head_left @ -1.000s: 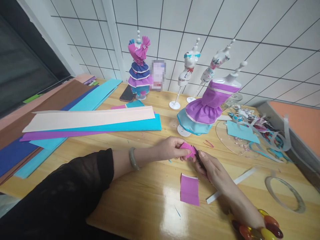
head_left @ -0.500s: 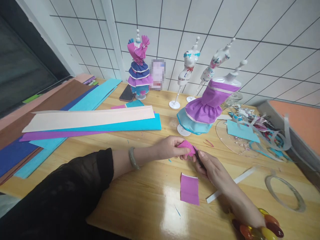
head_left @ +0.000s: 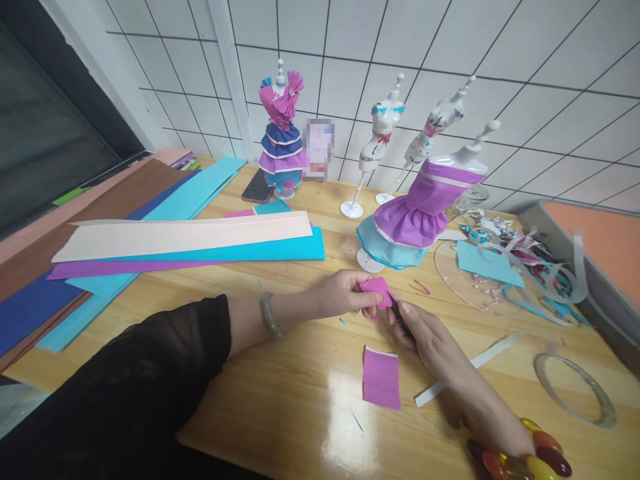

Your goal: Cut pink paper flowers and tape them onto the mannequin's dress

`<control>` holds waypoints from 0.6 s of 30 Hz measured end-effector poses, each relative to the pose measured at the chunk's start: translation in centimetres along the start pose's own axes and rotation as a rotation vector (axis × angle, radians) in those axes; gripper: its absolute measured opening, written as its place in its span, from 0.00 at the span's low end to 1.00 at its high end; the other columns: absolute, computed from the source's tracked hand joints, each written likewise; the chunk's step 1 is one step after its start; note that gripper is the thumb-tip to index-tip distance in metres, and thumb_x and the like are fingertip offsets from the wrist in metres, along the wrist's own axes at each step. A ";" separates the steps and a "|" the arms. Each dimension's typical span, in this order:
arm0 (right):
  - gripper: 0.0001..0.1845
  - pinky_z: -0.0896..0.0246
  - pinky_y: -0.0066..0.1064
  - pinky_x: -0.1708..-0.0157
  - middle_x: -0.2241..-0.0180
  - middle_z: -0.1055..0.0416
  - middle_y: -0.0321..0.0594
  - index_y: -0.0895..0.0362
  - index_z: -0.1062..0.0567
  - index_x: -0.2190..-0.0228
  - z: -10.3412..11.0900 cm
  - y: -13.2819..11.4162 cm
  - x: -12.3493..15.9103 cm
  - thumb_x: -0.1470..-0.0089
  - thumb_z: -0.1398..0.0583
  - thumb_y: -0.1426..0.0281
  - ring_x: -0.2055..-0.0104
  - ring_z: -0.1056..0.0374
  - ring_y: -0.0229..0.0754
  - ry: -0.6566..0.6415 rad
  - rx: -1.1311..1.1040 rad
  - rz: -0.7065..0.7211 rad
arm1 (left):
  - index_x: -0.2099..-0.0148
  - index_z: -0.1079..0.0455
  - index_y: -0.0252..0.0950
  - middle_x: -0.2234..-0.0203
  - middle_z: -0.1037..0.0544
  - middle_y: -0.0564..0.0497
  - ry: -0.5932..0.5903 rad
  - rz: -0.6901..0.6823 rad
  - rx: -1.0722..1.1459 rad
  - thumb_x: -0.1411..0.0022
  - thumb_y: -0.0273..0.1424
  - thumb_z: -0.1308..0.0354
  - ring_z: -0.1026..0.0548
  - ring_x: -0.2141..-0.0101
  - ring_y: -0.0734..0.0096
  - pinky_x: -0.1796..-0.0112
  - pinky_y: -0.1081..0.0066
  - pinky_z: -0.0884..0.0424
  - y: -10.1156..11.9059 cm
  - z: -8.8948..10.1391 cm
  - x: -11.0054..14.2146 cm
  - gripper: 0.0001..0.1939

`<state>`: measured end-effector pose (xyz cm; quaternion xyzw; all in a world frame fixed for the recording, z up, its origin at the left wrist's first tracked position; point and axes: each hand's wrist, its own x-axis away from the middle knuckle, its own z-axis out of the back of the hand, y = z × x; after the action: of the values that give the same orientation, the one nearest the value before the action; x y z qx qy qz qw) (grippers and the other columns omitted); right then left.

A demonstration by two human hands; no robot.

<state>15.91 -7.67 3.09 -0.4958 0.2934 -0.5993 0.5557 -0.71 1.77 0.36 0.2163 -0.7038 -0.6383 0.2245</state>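
Observation:
My left hand (head_left: pixel 347 293) pinches a small piece of pink crepe paper (head_left: pixel 376 288) between thumb and fingers, above the wooden table. My right hand (head_left: pixel 420 330) is closed around dark scissors (head_left: pixel 403 320), whose tips meet the paper's right edge. Part of the scissors is hidden by my fingers. Just below the hands lies a purple paper rectangle (head_left: pixel 381 379) with a white strip along its top edge. A small dress form in a purple and light blue paper dress (head_left: pixel 420 207) stands beyond my hands.
Long folded paper sheets (head_left: pixel 190 239) cover the table's left side. Two bare dress forms (head_left: pixel 375 140) and a dressed one (head_left: pixel 281 147) stand by the tiled wall. At right are a clear tape roll (head_left: pixel 575 390), a white strip (head_left: pixel 467 370), ribbon scraps (head_left: pixel 540 260) and a grey-rimmed tray (head_left: pixel 590 287).
The pink paper has turned slightly in my left hand, showing more of its flat face. Both hands stay in nearly the same place; the whole view has shifted a little.

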 end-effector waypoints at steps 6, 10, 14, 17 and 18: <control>0.24 0.57 0.28 0.81 0.84 0.51 0.28 0.55 0.37 0.73 -0.1 -0.2 0.1 0.42 0.55 0.49 0.82 0.55 0.33 -0.009 -0.003 -0.002 | 0.60 0.31 0.30 0.74 0.25 0.46 0.022 -0.018 0.040 0.45 0.42 0.42 0.27 0.72 0.75 0.72 0.75 0.35 -0.1 0.0 -0.1 0.19; 0.24 0.55 0.29 0.80 0.84 0.50 0.29 0.55 0.38 0.74 -0.2 -0.5 0.0 0.43 0.55 0.48 0.82 0.54 0.34 0.003 0.012 -0.001 | 0.59 0.32 0.30 0.74 0.25 0.48 0.027 -0.015 0.069 0.45 0.41 0.43 0.27 0.73 0.76 0.72 0.76 0.36 -0.3 0.1 -0.2 0.19; 0.24 0.55 0.28 0.80 0.84 0.51 0.28 0.55 0.38 0.75 -0.2 -0.2 0.0 0.42 0.55 0.49 0.81 0.54 0.34 0.003 -0.008 -0.005 | 0.62 0.33 0.30 0.76 0.27 0.50 0.050 -0.021 0.084 0.44 0.41 0.43 0.28 0.74 0.77 0.73 0.76 0.37 -0.3 0.0 -0.2 0.17; 0.23 0.56 0.28 0.80 0.83 0.50 0.28 0.55 0.38 0.74 -0.2 0.1 0.0 0.41 0.55 0.50 0.81 0.54 0.34 -0.004 -0.012 -0.003 | 0.63 0.33 0.30 0.77 0.28 0.51 0.060 -0.018 0.069 0.43 0.43 0.45 0.29 0.74 0.78 0.72 0.76 0.37 0.0 0.0 -0.1 0.18; 0.23 0.56 0.28 0.80 0.83 0.50 0.28 0.55 0.38 0.74 -0.2 0.1 0.0 0.41 0.55 0.50 0.81 0.54 0.34 -0.004 -0.006 0.001 | 0.64 0.33 0.30 0.76 0.28 0.51 0.060 -0.014 0.063 0.42 0.44 0.47 0.29 0.74 0.78 0.72 0.76 0.37 0.2 0.0 0.0 0.18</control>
<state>15.76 -7.74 2.90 -0.4985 0.2942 -0.5973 0.5551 -0.68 1.81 0.57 0.2472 -0.7150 -0.6107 0.2339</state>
